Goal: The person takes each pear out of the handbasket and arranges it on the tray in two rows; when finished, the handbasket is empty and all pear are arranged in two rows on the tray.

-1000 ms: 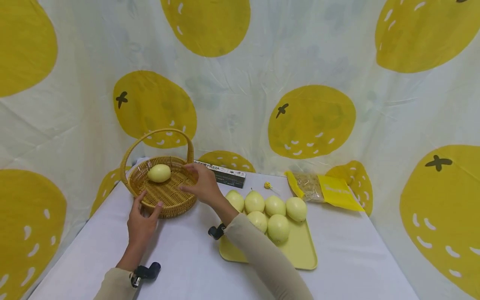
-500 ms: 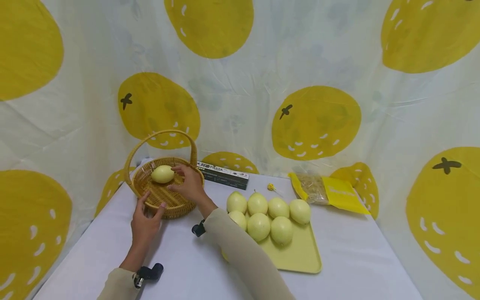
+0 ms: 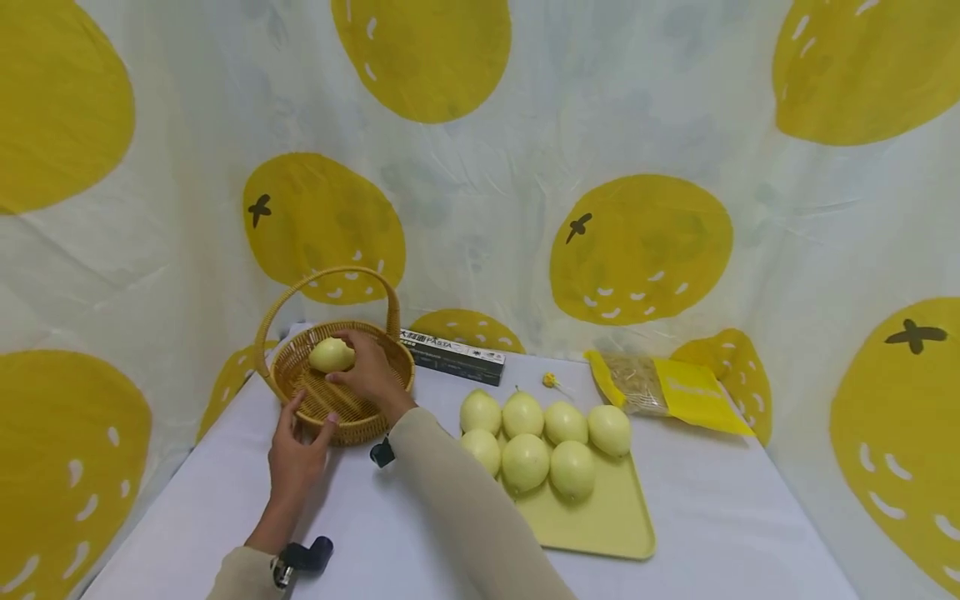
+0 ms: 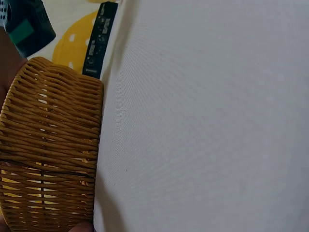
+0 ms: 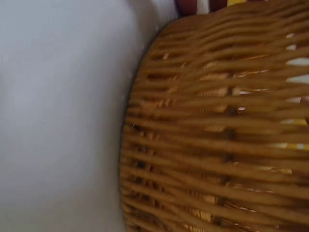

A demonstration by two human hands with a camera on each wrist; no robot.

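A pale yellow-green pear (image 3: 332, 355) lies in the round wicker basket (image 3: 283, 367), which has a tall arched handle. Reaching over the basket's right rim, my right hand (image 3: 371, 371) grips the pear's right side, index finger above and thumb below. My left hand (image 3: 294, 458) rests against the basket's near side, thumb and fingers spread. Up close in the left wrist view, the woven wall (image 4: 50, 140) fills the left side, with a fingertip at its lower edge. The right wrist view shows mostly the weave (image 5: 217, 125); the pear is hidden there.
Several more pears (image 3: 525, 464) sit on a yellow tray (image 3: 611, 533) right of the basket. Behind them are a dark pasta box (image 3: 457, 364), a small yellow lollipop-like item (image 3: 550, 380) and a yellow pasta bag (image 3: 667, 392). A fruit-print curtain (image 3: 480, 208) stands behind the table.
My right hand has moved left from the basket's right rim to the pear and now grips it. The left hand stays at the near rim. The view has shifted slightly.
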